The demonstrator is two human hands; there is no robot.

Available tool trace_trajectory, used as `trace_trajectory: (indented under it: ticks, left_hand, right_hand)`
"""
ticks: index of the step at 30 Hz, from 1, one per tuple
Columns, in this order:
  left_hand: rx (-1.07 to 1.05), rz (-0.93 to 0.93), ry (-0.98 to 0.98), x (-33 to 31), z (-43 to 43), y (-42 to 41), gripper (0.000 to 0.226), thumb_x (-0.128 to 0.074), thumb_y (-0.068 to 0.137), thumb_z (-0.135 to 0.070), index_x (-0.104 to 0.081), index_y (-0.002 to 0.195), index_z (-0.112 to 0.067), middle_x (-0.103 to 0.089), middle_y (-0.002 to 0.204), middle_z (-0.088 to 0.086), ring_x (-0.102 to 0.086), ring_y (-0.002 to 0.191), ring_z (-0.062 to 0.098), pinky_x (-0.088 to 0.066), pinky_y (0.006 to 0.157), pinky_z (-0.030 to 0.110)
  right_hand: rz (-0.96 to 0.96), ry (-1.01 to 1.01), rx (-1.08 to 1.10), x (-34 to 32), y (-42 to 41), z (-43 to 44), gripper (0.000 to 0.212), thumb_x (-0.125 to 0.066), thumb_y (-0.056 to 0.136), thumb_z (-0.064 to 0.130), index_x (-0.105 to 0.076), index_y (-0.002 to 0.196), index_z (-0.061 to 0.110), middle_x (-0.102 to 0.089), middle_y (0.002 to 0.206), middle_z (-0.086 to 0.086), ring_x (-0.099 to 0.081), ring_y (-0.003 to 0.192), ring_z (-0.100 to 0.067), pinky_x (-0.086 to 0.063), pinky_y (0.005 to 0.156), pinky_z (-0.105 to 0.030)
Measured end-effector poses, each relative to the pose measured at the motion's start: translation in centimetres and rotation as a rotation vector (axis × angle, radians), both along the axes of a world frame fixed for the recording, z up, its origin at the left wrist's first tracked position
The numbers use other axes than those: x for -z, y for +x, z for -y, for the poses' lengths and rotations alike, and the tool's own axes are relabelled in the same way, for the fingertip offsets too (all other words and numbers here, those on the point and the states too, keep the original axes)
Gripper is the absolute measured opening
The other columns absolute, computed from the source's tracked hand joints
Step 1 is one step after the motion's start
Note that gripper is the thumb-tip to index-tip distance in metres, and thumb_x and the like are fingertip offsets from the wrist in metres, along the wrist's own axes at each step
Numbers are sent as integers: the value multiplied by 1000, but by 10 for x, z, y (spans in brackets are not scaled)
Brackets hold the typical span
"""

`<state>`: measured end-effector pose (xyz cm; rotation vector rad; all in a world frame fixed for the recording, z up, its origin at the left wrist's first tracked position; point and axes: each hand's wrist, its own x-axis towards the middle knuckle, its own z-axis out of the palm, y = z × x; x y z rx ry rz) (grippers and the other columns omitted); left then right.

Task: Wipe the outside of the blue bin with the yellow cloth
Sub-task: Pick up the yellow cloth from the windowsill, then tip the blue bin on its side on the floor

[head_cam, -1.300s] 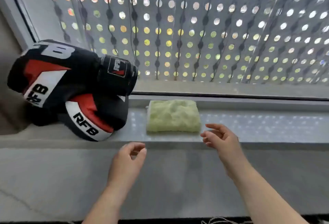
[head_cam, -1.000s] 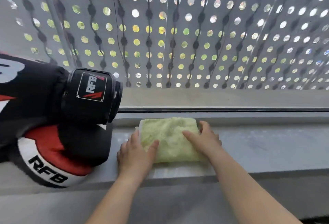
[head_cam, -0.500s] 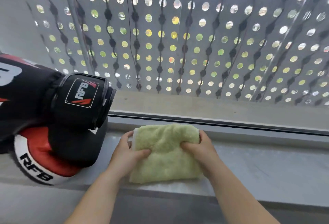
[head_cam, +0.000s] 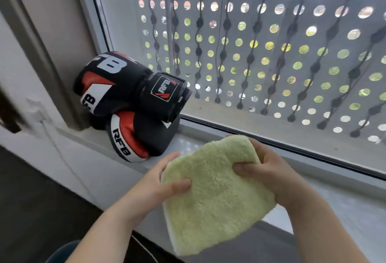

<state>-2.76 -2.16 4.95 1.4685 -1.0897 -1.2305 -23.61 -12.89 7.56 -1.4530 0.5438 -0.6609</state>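
The folded pale yellow cloth (head_cam: 213, 195) is held up off the windowsill, tilted toward me. My left hand (head_cam: 160, 181) grips its left edge with the thumb on top. My right hand (head_cam: 269, 170) pinches the upper right part, thumb pressed into the pile. A curved sliver of blue (head_cam: 62, 251) shows at the bottom edge under my left forearm; I cannot tell whether it is the blue bin.
Two black, red and white boxing gloves (head_cam: 129, 103) are stacked at the left end of the grey windowsill (head_cam: 344, 195). Behind the sill is a window (head_cam: 271, 53) with a perforated screen. A white cable (head_cam: 60, 149) runs down the wall at left.
Both hands reached to the cloth on the sill, took hold of it and lifted it off toward me. The view swung so the gloves now sit farther left and back.
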Motion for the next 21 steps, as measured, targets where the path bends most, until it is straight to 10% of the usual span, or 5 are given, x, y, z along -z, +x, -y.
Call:
trace_trajectory:
  ticks: [7,12,21]
  left_hand:
    - [69,97,44,-7,-87,39,99,-61,34,-81,-48,121,-36,-60,122,-12,-57,109,0,-45,94,23]
    - [-56,46,50,2,-156,72,31,-71,62,-50,-68,84,-28,-75,82,-14,-68,76,2,-49,59,11]
    - [-425,-81,71,62,-316,193,14,-69,73,-28,-68,83,-20,-75,84,-1,-69,80,16,-54,76,33]
  right_hand:
    - [-235,-91,-290,0,62,-58,46,-68,59,11,-64,99,34,-70,86,7,-66,84,-15,-55,72,-33]
    - [-343,-147,-341,4,135,-126,49,-71,60,23,-59,102,43,-66,104,1,-65,92,-16,-55,79,-37]
    - [-309,-29,4,60,273,-287,51,-69,73,25,-43,114,39,-57,107,18,-60,88,0,-50,65,-19]
